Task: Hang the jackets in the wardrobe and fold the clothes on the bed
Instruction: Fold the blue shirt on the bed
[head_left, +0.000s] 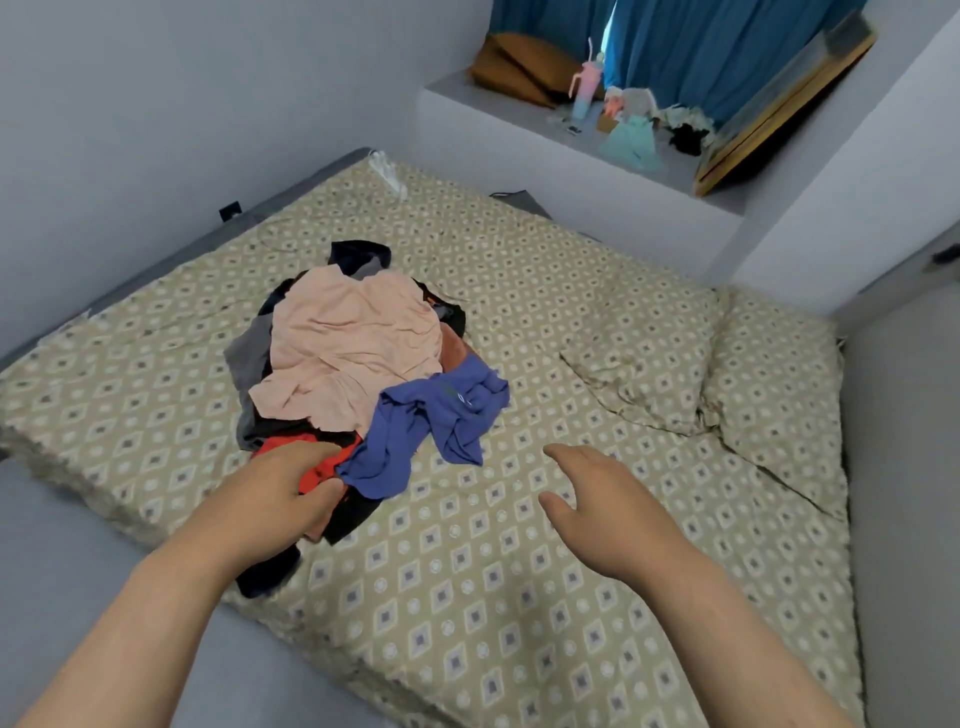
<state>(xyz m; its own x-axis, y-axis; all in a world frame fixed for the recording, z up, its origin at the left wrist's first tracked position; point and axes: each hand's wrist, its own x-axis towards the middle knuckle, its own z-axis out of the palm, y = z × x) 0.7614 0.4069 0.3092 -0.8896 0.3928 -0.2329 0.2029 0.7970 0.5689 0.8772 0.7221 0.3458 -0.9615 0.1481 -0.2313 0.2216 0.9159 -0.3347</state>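
We find the clothes pile (353, 343) mid-bed (519, 597). Our left hand (275, 499) grips a red garment (319, 473) at the pile's near edge. Our right hand (602, 509) hovers open, right of the pile. Step judged: picking a garment. Next move: draw it clear.

Bare left hand (278, 501) and bare right hand (602, 512), both forearms (135, 623) uncovered to the lower edge.

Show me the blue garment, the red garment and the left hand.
blue garment (431, 415): head view, on its crumpled middle.
red garment (324, 470): head view, on its exposed patch.
left hand (275, 499): head view, on its back; it grips the red garment.
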